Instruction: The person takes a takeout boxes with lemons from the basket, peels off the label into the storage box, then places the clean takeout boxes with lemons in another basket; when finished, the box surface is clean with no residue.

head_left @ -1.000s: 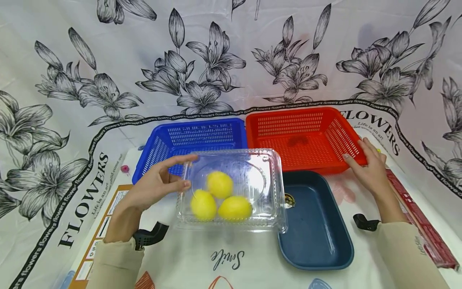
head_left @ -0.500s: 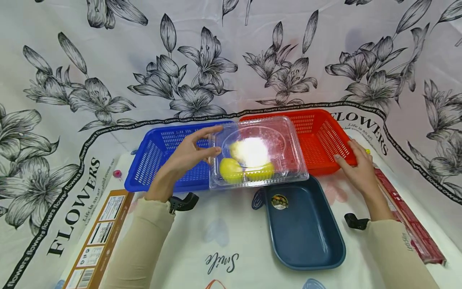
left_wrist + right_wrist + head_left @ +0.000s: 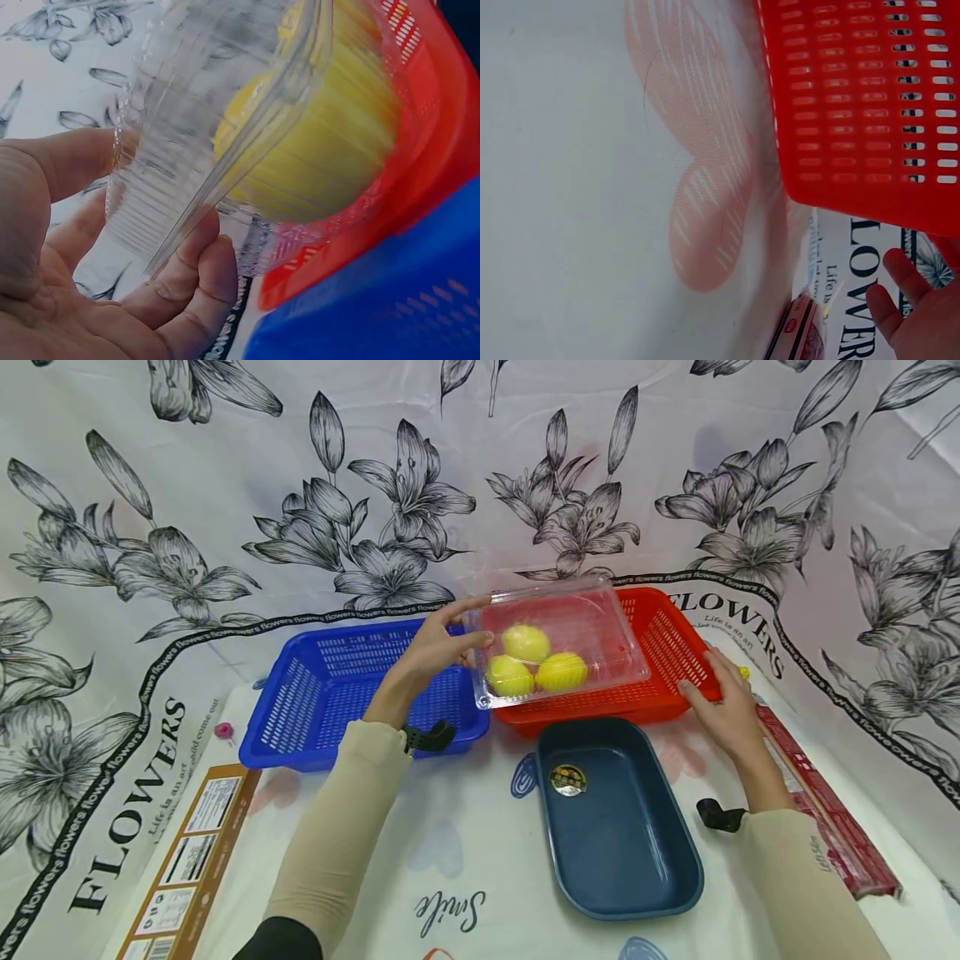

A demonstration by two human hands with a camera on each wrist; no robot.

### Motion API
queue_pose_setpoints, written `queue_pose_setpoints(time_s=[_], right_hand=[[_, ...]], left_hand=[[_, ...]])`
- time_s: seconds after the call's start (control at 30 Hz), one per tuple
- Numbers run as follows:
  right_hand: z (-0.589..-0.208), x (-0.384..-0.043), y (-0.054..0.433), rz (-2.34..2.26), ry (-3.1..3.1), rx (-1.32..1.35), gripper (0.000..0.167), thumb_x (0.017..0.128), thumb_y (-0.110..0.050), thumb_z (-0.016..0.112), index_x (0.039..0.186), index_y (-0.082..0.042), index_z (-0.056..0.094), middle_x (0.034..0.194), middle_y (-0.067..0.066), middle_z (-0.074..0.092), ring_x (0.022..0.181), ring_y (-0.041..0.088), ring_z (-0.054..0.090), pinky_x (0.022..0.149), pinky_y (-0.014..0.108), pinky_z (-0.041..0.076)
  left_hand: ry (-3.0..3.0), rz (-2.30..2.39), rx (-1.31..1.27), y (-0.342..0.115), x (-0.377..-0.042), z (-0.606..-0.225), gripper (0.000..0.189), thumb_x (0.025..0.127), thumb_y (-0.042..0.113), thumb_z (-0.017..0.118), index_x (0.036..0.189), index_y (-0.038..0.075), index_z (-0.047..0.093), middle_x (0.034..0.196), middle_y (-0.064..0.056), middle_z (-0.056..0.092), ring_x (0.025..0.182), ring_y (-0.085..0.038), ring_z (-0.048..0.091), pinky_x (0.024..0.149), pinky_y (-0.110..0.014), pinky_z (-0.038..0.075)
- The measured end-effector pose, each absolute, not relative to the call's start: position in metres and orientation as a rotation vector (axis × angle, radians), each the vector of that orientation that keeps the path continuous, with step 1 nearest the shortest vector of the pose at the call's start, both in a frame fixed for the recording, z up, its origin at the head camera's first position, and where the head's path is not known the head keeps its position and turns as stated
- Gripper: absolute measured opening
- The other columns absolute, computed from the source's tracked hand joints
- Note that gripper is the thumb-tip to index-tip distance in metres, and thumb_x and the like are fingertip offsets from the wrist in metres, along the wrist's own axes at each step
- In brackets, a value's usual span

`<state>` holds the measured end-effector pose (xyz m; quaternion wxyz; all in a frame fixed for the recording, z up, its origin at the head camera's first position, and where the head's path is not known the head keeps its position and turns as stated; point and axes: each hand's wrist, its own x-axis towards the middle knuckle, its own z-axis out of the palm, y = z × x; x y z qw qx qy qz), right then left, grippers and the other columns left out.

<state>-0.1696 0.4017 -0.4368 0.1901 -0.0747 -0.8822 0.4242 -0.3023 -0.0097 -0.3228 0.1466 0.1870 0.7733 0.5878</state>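
Observation:
My left hand [image 3: 429,652] pinches the left edge of a clear plastic clamshell box [image 3: 600,631]. Inside the box are three yellow lemons [image 3: 562,672], gathered toward the near left. The left wrist view shows the thumb and fingers on either side of the box's ribbed edge, with a lemon [image 3: 330,142] behind the plastic. Held up and tilted, the box is over the left part of a red plastic basket [image 3: 670,635]. At that basket's right end, my right hand [image 3: 731,714] holds the rim, its thumb and fingers on either side. Their exact contact is hidden in the right wrist view.
A blue basket [image 3: 300,743] stands left of the red one. In front lies a dark blue tray [image 3: 622,843] with a round sticker. A brown box [image 3: 187,860] lies at the left, a long red package [image 3: 832,802] at the right. Flower-printed cloth [image 3: 420,468] hangs behind.
My left hand has carried the box of lemons away from me and rightward, from over the near table to above the red basket. The right hand stays at the basket's rim.

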Motion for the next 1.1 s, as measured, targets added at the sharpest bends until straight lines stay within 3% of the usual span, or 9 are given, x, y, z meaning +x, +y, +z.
queue_pose_setpoints(time_s=[0.2, 0.43, 0.6, 0.77, 0.97, 1.1], right_hand=[[-0.437, -0.170, 0.401, 1.208, -2.473, -0.208, 0.071, 0.101, -0.031, 0.058, 0.160, -0.005, 0.029, 0.170, 0.016, 0.021, 0.154, 0.046, 0.019, 0.119, 0.073, 0.017], [-0.438, -0.170, 0.401, 1.205, -2.469, -0.208, 0.071, 0.100, -0.029, 0.060, 0.160, -0.006, 0.030, 0.169, 0.017, 0.023, 0.154, 0.046, 0.020, 0.120, 0.073, 0.015], [-0.438, -0.171, 0.402, 1.167, -2.463, -0.212, 0.071, 0.099, -0.029, 0.062, 0.159, -0.008, 0.033, 0.169, 0.014, 0.025, 0.154, 0.045, 0.022, 0.119, 0.073, 0.016], [-0.439, -0.171, 0.401, 1.188, -2.439, -0.208, 0.070, 0.098, -0.028, 0.063, 0.159, -0.008, 0.035, 0.168, 0.016, 0.027, 0.153, 0.045, 0.024, 0.119, 0.072, 0.019], [-0.439, -0.170, 0.398, 1.217, -2.441, -0.240, 0.069, 0.099, -0.029, 0.062, 0.159, -0.009, 0.034, 0.169, 0.012, 0.026, 0.153, 0.044, 0.024, 0.118, 0.071, 0.023], [-0.439, -0.170, 0.398, 1.224, -2.440, -0.255, 0.069, 0.099, -0.030, 0.061, 0.159, -0.010, 0.034, 0.169, 0.011, 0.026, 0.153, 0.043, 0.024, 0.117, 0.071, 0.025]], left_hand=[[2.183, 1.726, 0.521, 0.017, -0.318, -0.329, 0.055, 0.093, 0.021, 0.075, 0.144, 0.033, 0.058, 0.132, -0.012, 0.047, 0.056, -0.018, 0.055, 0.062, -0.031, 0.054], [2.118, 1.769, 0.512, 0.047, -0.333, -0.338, 0.056, 0.093, 0.015, 0.074, 0.146, 0.024, 0.056, 0.124, -0.011, 0.054, 0.054, -0.017, 0.053, 0.057, -0.029, 0.051], [2.079, 1.783, 0.470, 0.067, -0.341, -0.345, 0.056, 0.093, 0.013, 0.073, 0.145, 0.027, 0.057, 0.117, -0.009, 0.049, 0.054, -0.016, 0.050, 0.054, -0.024, 0.050], [2.064, 1.802, 0.417, 0.085, -0.347, -0.353, 0.056, 0.094, 0.010, 0.072, 0.146, 0.027, 0.056, 0.118, -0.009, 0.047, 0.054, -0.015, 0.049, 0.056, -0.025, 0.051], [2.085, 1.820, 0.341, 0.102, -0.352, -0.368, 0.055, 0.095, 0.011, 0.070, 0.145, 0.028, 0.057, 0.113, -0.006, 0.046, 0.056, -0.016, 0.048, 0.069, -0.038, 0.055], [2.105, 1.826, 0.311, 0.109, -0.355, -0.377, 0.057, 0.096, 0.010, 0.070, 0.147, 0.027, 0.054, 0.109, -0.006, 0.047, 0.056, -0.015, 0.049, 0.069, -0.036, 0.054]])
